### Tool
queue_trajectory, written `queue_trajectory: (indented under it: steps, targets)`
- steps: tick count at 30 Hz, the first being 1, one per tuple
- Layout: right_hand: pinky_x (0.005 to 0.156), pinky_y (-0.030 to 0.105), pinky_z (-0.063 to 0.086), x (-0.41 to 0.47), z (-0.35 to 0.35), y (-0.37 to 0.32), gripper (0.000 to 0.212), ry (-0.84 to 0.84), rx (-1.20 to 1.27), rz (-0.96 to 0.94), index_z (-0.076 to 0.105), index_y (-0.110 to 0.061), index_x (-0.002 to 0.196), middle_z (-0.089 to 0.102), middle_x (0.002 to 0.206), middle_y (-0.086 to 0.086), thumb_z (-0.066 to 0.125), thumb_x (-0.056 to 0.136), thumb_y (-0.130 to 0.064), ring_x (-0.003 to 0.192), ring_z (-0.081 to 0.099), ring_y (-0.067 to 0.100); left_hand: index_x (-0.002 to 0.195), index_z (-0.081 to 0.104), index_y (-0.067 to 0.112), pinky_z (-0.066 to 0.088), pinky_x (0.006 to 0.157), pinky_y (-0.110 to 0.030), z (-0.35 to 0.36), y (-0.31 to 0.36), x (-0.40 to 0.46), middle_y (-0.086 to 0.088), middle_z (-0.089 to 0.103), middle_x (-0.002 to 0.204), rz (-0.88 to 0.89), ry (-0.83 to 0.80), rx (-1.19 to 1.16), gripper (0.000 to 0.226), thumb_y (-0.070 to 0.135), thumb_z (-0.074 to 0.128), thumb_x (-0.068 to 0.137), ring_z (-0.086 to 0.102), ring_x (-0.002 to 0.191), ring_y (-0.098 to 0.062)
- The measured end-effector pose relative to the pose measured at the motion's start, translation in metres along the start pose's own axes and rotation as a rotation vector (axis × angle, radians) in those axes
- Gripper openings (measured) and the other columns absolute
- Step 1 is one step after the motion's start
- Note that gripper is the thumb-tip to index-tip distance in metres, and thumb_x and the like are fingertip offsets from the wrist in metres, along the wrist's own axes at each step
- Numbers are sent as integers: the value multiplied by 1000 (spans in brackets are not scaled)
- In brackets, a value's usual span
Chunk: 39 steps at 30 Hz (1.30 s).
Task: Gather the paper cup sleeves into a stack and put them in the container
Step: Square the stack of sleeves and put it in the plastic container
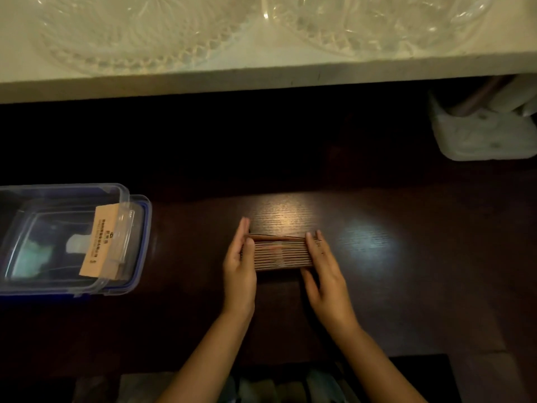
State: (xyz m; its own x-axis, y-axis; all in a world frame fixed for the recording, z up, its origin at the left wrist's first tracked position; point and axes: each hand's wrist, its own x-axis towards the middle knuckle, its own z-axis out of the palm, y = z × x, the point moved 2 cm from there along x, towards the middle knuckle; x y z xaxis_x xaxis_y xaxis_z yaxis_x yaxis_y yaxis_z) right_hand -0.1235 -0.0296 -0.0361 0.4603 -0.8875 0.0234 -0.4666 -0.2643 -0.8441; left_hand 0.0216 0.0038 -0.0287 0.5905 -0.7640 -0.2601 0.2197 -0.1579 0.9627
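1. Right now we see the stack of brown corrugated paper cup sleeves [279,253] standing on edge on the dark wood-grain table [406,286], about mid-table.
2. Our left hand [239,266] presses flat against the stack's left end, fingers straight and together; our right hand [325,274] presses the right end the same way. The stack is squeezed between both palms, no fingers curled round it.
3. The clear rectangular plastic container with the blue-rimmed lid under it [116,199] sits at the left table edge, well apart from the stack; a few brown sleeves [100,242] already lean inside it at its right end.
4. Between stack and container the tabletop is bare.
5. Behind, a pale shelf edge [261,80] overhangs the dark back of the table, carrying two clear cut-glass dishes [130,39].
6. Far right, a white plastic holder [479,135] with blurred contents, well apart from the hands.
7. Open tabletop right of the right hand and in front of the wrists; near edge is dark, hard to read.
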Motion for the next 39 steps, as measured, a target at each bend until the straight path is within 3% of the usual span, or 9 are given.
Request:
queue_trajectory:
  steps: [5,10,12,17,23,27,30,34,39]
  targets:
    - [96,-7,9,0,6,-3,82,68,24,8,4,-39,138,5,153,3,53,87,3,135,2,-4,127,45,34,33,105,-17,-3,0,-1,14,44,139,-10,-119,-164,46,52,24,90,39,127,5]
    - [102,-2,7,3,5,4,78,21,-48,-7,3,-34,138,10,153,5,52,89,2,140,9,13,131,43,23,34,106,-25,-3,-7,-5,6,46,138,9,-151,-113,61,57,28,82,41,128,-3]
    - [105,2,10,6,2,5,76,26,-87,-40,9,-29,139,23,150,9,55,87,2,139,19,17,129,40,25,36,104,-24,-8,-7,-6,5,45,136,51,-198,8,66,60,50,75,43,126,-6]
    - [104,5,18,9,-9,9,72,33,-159,-122,29,-19,139,48,135,14,64,80,2,125,36,9,123,38,39,39,106,-38,-44,-16,7,5,52,129,220,-299,641,67,16,73,70,48,122,-11]
    - [101,3,23,12,-17,16,65,57,-226,-200,44,-16,131,60,119,10,72,74,0,113,42,-1,110,47,60,40,91,-6,-48,-6,18,42,56,109,266,-343,674,68,14,75,69,52,108,13]
    - [98,10,32,11,-18,21,61,51,-232,-205,49,-13,126,62,115,11,74,72,-2,107,53,11,106,50,59,40,89,-4,-48,-7,18,45,56,107,249,-346,609,69,8,75,68,52,106,16]
    - [90,11,38,22,-23,14,58,-23,-148,-93,52,-16,124,61,112,0,75,72,-7,100,54,7,102,55,46,45,87,-8,-43,1,19,24,64,102,115,-315,424,64,-5,72,67,58,96,14]
    - [63,18,55,34,-20,-14,42,-194,293,303,53,-37,101,60,103,-12,74,74,-13,87,63,10,109,57,16,53,83,-22,-41,17,19,-4,64,105,-152,-159,-125,41,2,64,71,64,94,-8]
    - [67,29,59,27,11,-46,31,-279,778,594,54,-16,105,68,103,6,69,79,-11,84,70,19,100,58,10,58,72,-29,-37,31,-3,-11,68,98,-311,-80,-292,26,4,60,76,69,85,-17]
